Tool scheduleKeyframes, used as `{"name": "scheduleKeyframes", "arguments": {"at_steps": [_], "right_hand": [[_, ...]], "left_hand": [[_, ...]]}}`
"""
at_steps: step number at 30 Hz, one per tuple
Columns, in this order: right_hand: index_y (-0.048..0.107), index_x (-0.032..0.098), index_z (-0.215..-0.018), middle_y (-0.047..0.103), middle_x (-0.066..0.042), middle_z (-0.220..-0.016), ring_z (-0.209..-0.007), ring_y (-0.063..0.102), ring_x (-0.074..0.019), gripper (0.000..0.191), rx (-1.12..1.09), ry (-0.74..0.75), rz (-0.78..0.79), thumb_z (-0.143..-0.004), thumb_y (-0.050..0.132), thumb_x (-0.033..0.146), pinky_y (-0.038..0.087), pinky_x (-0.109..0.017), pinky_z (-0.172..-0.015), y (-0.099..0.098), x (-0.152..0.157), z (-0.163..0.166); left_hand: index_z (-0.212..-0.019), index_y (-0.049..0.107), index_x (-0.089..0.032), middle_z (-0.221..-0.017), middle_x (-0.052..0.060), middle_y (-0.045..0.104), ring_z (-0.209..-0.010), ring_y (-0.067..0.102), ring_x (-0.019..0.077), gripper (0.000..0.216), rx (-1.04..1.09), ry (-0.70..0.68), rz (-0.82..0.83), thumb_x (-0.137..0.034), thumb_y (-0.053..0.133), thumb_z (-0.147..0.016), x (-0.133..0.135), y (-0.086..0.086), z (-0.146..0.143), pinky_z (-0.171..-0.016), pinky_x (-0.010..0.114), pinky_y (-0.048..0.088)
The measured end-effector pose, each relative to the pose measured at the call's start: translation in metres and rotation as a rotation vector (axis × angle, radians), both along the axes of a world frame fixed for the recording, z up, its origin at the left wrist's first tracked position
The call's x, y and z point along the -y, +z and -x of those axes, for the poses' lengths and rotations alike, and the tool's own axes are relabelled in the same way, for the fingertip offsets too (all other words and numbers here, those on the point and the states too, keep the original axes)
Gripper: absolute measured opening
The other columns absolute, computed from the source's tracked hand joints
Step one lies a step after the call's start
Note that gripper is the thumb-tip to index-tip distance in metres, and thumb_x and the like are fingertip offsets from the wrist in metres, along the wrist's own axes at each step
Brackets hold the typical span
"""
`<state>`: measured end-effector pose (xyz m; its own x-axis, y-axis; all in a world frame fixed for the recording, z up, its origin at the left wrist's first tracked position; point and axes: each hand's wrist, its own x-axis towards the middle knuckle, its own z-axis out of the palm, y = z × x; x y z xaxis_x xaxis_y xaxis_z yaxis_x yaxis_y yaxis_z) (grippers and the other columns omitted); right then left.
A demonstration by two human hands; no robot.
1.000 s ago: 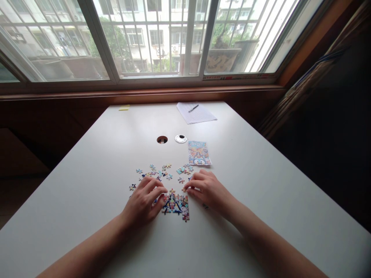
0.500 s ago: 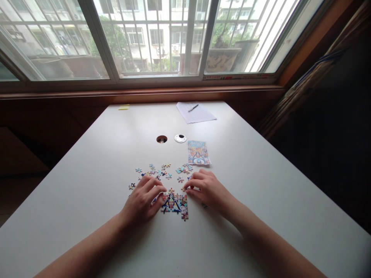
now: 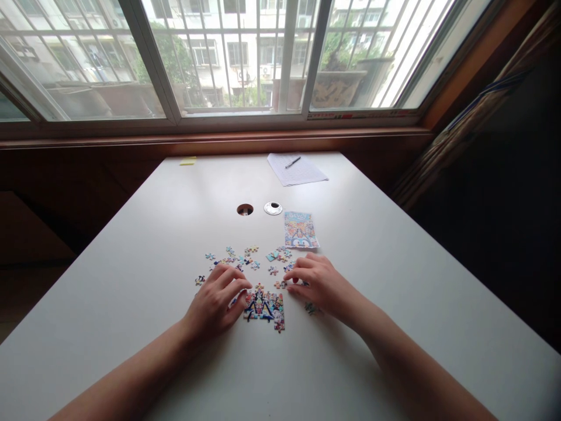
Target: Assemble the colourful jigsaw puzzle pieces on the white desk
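Observation:
A partly joined jigsaw puzzle (image 3: 264,307) lies on the white table, with dark blue shapes across its crowded, colourful picture. At its left edge rests my left hand (image 3: 219,297), fingers loosely bent and apart, thumb close to the joined pieces. My right hand (image 3: 313,282) is above the puzzle's upper right side, with a gap between thumb and forefinger. Just left of those fingertips lies a small loose puzzle piece (image 3: 280,285). More loose pieces (image 3: 249,261) are scattered beyond both hands, and some are partly hidden beneath them.
A picture sheet (image 3: 301,230) lies beyond my right hand. Further back are a round metal cover (image 3: 273,209), an open cable hole (image 3: 245,210), and papers (image 3: 295,171) with a pen (image 3: 293,162) on top. Yellow strips (image 3: 187,161) are at the far left edge, below the window.
My right hand has shifted slightly right, its fingertips drawing away from the small piece, which now shows more fully. The left hand stays nearly still.

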<state>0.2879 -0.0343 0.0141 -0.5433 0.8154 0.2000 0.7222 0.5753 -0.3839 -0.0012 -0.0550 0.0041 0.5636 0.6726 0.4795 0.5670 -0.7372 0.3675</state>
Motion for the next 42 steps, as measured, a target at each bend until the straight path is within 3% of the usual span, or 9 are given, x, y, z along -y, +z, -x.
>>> {"name": "scheduleKeyframes", "arguments": {"at_steps": [18, 31, 42], "right_hand": [[0.076, 0.025, -0.086, 0.069, -0.002, -0.084, -0.081, 0.055, -0.0177, 0.008, -0.024, 0.021, -0.036, -0.092, 0.071, 0.026, 0.036, -0.032, -0.075, -0.006, 0.001, 0.009], [0.073, 0.021, -0.081, 0.069, -0.003, -0.083, -0.080, 0.055, -0.0179, 0.009, -0.037, 0.018, -0.025, -0.089, 0.073, 0.021, 0.038, -0.032, -0.075, -0.005, 0.001, 0.012], [0.074, 0.021, -0.081, 0.068, -0.003, -0.082, -0.082, 0.057, -0.0181, 0.009, -0.071, -0.010, -0.011, -0.090, 0.072, 0.020, 0.041, -0.031, -0.076, -0.006, 0.004, 0.021]], "left_hand": [[-0.116, 0.066, -0.023, -0.106, 0.006, 0.068, -0.101, 0.054, 0.0238, 0.029, -0.079, -0.109, -0.037, -0.012, 0.058, -0.091, 0.000, -0.001, 0.001, -0.097, 0.045, 0.049], [-0.123, 0.064, -0.023, -0.122, 0.005, 0.070, -0.120, 0.056, 0.0247, 0.035, -0.108, -0.171, -0.028, -0.011, 0.055, -0.091, -0.001, -0.001, 0.001, -0.107, 0.044, 0.049], [-0.123, 0.066, -0.023, -0.121, 0.004, 0.071, -0.120, 0.057, 0.0241, 0.036, -0.148, -0.179, -0.042, -0.011, 0.055, -0.090, -0.001, 0.000, 0.000, -0.107, 0.044, 0.051]]}}
